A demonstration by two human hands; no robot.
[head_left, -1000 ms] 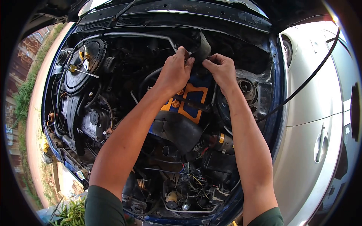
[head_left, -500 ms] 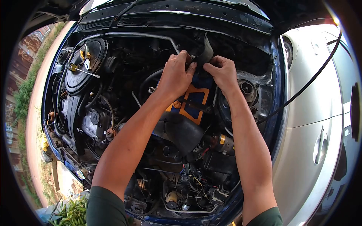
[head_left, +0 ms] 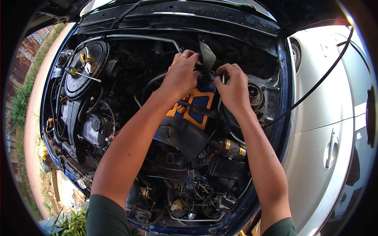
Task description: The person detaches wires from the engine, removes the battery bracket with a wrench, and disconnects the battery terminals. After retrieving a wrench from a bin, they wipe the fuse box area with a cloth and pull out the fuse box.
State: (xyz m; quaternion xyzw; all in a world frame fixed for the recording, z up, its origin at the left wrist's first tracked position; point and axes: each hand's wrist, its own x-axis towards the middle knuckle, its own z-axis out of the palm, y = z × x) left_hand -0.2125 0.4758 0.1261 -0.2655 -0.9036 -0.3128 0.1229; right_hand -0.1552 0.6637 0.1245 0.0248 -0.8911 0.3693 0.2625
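A blue and orange car battery sits in the open engine bay, with a dark strap across its top. At its far end a dark, flexible rubber-like flap stands up. My left hand is closed beside the base of this flap; its fingertips are partly hidden, and what they hold cannot be made out. Across from it, my right hand has thumb and forefinger curled together at the battery's far right corner. Whatever lies between those fingers is too small and dark to name. A black cover lies over the battery's near end.
Pliers with yellow handles and a screwdriver rest on the round air cleaner lid at left. Loose wiring fills the near right bay. A light-coloured car stands close on the right, with a black cable hanging before it.
My right hand has left the rubber flap and moved slightly down, to the battery's corner. The flap now leans left, standing free of the right fingers. The left hand stays near its base.
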